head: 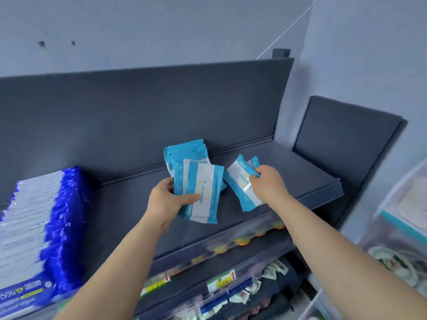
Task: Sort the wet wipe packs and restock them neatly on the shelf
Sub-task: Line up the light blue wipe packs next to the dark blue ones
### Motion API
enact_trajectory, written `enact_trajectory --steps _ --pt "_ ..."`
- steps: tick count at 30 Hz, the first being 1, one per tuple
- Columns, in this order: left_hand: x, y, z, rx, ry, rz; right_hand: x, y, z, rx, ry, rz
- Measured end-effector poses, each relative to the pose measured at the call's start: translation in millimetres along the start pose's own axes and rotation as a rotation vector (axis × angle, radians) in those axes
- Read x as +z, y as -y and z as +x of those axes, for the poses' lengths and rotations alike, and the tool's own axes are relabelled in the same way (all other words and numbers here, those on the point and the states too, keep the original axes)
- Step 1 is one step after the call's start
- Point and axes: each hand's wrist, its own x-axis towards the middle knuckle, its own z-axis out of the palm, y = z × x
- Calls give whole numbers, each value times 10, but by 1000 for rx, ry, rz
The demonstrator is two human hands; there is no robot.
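Holding light-blue-and-white soft plastic wet wipe packs (201, 192) at the dark grey metal shelf (300, 169), whether resting on it I could not tell. My left hand (166, 199) gripped a fanned bundle, thumb across the front pack. My right hand (269, 183) pinched a smaller bunch.

Risk, as I judged it: slick film and unsquared edges could let packs slide out and scatter.

Count:
- Two bunches: right at least two packs, left several, too blurred to number.
- One row of dark-blue-and-white packs (46, 227), far left.

Only "5%" reads, on the front dark-blue wipe pack (23, 294).
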Motion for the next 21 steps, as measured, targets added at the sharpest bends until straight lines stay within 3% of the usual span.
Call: enact_trajectory --steps 10,13,16,21 --pt "318 -70 443 -64 19 -21 96 -122 944 -88 334 -174" --pt "323 -64 536 -70 16 -19 80 2 999 -254 321 -14" --pt "322 -50 616 -87 25 -24 46 200 904 -299 481 213" --pt "350 -11 666 -91 25 -90 163 254 923 -291 630 214"
